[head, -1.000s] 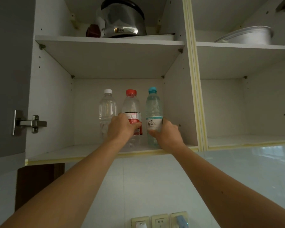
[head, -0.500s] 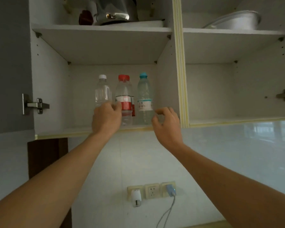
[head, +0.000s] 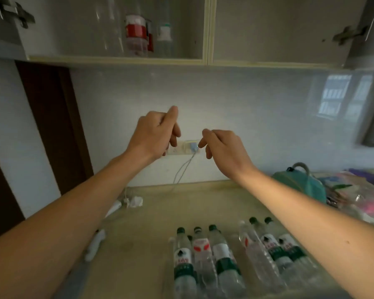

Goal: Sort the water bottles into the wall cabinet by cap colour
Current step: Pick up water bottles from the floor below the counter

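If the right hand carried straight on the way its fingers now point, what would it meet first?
The right hand has loosely curled fingers pointing left and slightly down, so it would probably meet the left hand first; the wall socket lies behind, though depth is unclear.

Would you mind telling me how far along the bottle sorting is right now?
Early stage. Done: a few bottles stand in the cabinet's left compartment, including a red-labelled bottle; their caps are out of view. In hand: nothing, as the left hand and right hand hang loosely curled and hold nothing. Left: a row of green-capped bottles still stands on the counter.
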